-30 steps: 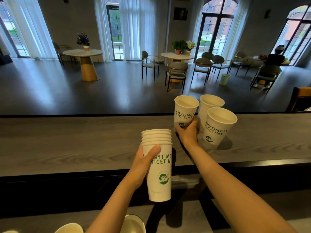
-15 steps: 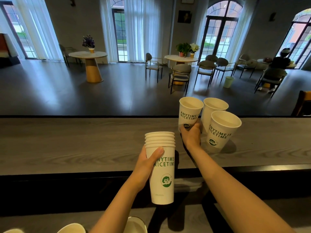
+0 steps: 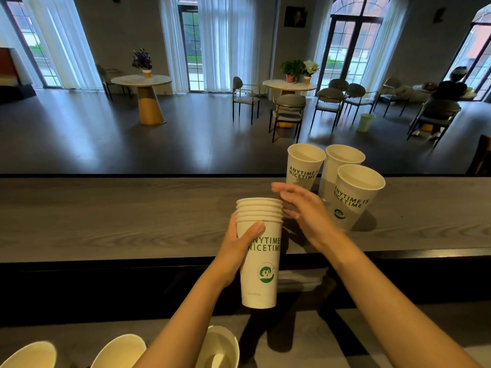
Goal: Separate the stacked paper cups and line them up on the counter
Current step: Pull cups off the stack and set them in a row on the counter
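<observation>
The left hand (image 3: 233,251) holds the stack of nested cups (image 3: 259,251) as it did a second ago, thumb across the printed side and fingers (image 3: 256,227) wrapped round the wall, keeping it upright in the air just in front of the table (image 3: 106,216). How many cups remain nested is hard to count, though several rims show at the top.

The change is on the other side. The right hand (image 3: 303,211), which a moment ago gripped the foot of the leftmost placed cup (image 3: 303,168), has let it go and drawn back to the stack; its fingers are now spread and slack, holding nothing, with the tips just beside the stacked rims. Motion blur hides whether they touch the top rim yet.

So that cup stands by itself on the table, upright, beside the rear cup (image 3: 342,166), with the front cup (image 3: 356,197) nearer on the right. The three sit bunched rather than in a true row, which may need tidying later.

By my reading, one placement is finished and the next separation is starting: the freed hand looks set to pinch the topmost rim and lift it out while the left hand steadies the rest.
</observation>
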Demonstrator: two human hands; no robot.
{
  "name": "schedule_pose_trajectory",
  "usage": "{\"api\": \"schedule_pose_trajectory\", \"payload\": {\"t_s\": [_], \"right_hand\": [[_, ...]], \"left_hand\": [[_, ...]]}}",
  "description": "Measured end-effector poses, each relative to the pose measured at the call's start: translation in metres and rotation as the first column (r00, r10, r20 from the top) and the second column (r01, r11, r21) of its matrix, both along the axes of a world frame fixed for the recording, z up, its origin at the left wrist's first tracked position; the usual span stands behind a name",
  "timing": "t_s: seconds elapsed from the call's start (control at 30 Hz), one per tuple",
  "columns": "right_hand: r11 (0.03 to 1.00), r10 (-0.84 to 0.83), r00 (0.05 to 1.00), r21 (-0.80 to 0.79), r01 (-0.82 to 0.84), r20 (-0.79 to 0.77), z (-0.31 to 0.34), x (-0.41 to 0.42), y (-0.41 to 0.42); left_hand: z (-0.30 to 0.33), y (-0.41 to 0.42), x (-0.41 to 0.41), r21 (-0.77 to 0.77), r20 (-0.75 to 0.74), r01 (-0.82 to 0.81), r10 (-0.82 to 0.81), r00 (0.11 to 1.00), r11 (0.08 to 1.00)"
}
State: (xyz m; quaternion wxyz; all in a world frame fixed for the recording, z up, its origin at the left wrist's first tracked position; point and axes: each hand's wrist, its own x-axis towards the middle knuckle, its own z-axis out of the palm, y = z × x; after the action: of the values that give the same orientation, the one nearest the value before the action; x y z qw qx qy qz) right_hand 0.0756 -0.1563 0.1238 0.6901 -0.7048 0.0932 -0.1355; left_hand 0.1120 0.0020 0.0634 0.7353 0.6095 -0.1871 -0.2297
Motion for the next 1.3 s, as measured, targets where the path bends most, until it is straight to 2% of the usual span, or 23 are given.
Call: {"api": "schedule_pose_trajectory", "payload": {"t_s": [0.1,0.2,0.3,0.4,0.5,0.67,0.73,0.9,1.0,1.07,1.17,1.3], "right_hand": [[0.953,0.248,0.965,-0.157,-0.259,-0.087,0.017,-0.008,-0.007],[0.924,0.288,0.947,-0.218,-0.314,-0.142,0.020,-0.010,-0.011],[0.952,0.212,0.967,-0.191,-0.237,-0.143,0.021,-0.005,-0.007],[0.987,0.121,0.984,-0.088,-0.133,-0.130,0.028,0.000,-0.001],[0.994,0.098,0.989,-0.032,-0.102,-0.113,0.040,0.002,0.000],[0.971,0.152,0.968,-0.154,-0.184,-0.199,0.038,0.005,0.003],[0.970,0.161,0.964,-0.145,-0.194,-0.213,0.037,0.005,0.003],[0.996,-0.071,0.997,0.050,0.072,-0.019,0.044,0.016,0.000],[0.984,-0.111,0.994,0.144,0.107,0.017,0.038,0.022,0.002],[0.993,-0.101,0.989,0.042,0.106,-0.105,0.028,0.022,0.011],[0.996,-0.042,0.957,-0.089,0.018,-0.286,0.020,0.014,0.024],[0.960,0.094,0.973,-0.239,-0.144,-0.209,0.019,0.005,0.026]], "left_hand": [[-0.001,0.001,0.001,0.029,0.025,0.032,-0.033,0.999,0.999],[0.001,0.000,-0.001,0.048,0.047,0.053,-0.056,0.997,0.997],[0.002,0.000,-0.003,0.033,0.048,0.048,-0.050,0.998,0.998],[0.002,0.001,-0.004,0.042,0.058,0.038,-0.040,0.998,0.998],[0.002,0.000,-0.007,0.041,0.083,0.034,-0.037,0.996,0.999],[0.001,-0.001,-0.007,-0.007,0.108,0.017,-0.016,0.994,1.000],[0.001,-0.001,-0.007,-0.025,0.115,0.020,-0.017,0.993,1.000],[0.003,-0.002,-0.010,-0.037,0.120,0.036,-0.031,0.992,0.999],[0.005,-0.001,-0.011,-0.036,0.113,0.036,-0.032,0.993,0.999],[0.005,-0.002,-0.011,-0.029,0.115,0.031,-0.028,0.993,0.999],[0.003,-0.002,-0.010,-0.026,0.113,0.024,-0.021,0.993,0.999],[0.002,-0.001,-0.009,-0.013,0.111,0.009,-0.007,0.994,1.000]]}}
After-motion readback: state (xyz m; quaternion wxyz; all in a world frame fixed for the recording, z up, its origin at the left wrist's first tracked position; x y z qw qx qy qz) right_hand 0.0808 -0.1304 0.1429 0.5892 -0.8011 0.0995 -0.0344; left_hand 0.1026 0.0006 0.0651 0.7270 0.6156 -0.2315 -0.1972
